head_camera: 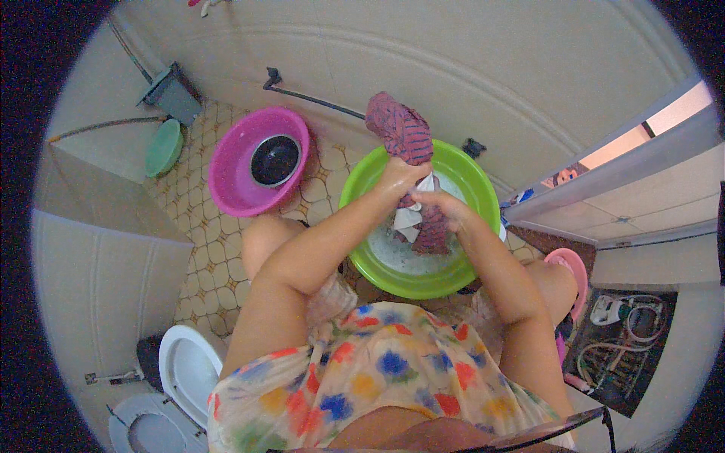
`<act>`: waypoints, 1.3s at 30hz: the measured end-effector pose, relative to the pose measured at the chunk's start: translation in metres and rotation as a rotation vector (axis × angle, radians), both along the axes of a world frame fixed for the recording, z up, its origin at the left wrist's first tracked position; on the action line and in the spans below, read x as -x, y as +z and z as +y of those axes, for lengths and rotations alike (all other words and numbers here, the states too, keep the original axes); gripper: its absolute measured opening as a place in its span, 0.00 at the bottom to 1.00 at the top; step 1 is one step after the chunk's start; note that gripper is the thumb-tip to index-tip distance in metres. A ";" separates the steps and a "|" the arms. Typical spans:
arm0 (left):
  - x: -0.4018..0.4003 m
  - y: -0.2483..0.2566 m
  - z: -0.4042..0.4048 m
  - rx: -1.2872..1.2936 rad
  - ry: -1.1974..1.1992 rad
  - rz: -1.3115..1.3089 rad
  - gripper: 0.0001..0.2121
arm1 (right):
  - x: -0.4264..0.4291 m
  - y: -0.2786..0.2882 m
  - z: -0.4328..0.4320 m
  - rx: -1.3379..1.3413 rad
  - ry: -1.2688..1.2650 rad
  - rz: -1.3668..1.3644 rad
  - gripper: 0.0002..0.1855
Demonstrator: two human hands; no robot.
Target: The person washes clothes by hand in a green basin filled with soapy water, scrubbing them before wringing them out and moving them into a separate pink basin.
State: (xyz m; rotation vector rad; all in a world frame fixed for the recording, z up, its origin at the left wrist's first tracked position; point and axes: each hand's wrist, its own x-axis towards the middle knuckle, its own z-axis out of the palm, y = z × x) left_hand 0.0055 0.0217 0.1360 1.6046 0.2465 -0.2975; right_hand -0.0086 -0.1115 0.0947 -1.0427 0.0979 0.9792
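A reddish garment with dark stripes (403, 131) is bunched in both hands over a lime-green plastic basin (362, 257). My left hand (401, 174) grips it at the upper middle, and a wad of cloth sticks out beyond that fist towards the wall. Closer to me, my right hand (444, 207) clasps the same garment. Below the hands, white fabric (408, 222) and more of the striped cloth hang down into the basin. Cloudy, sudsy-looking water (391, 252) covers the basin's bottom. Some fingers are hidden by the folds.
A magenta basin (229, 181) holding a dark round bowl (276, 160) stands on the tiled floor (212, 272) to the left. Beyond it are a green basin (165, 148) and a grey bin (173, 96). A toilet (190, 368) is at lower left, a pink basin (575, 266) at right.
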 end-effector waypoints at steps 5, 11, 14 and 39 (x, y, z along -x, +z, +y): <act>-0.010 -0.026 0.002 -0.033 -0.075 -0.199 0.15 | -0.002 -0.003 0.006 0.054 0.132 -0.098 0.17; -0.001 -0.016 -0.004 0.006 -0.085 -0.288 0.19 | -0.001 -0.026 0.011 0.388 0.095 -0.455 0.19; 0.000 -0.016 -0.002 -0.154 -0.124 -0.321 0.20 | 0.002 -0.025 0.016 0.410 0.022 -0.595 0.21; 0.004 -0.035 0.012 0.337 -0.220 0.040 0.27 | -0.016 0.012 0.030 0.454 -0.439 -0.924 0.27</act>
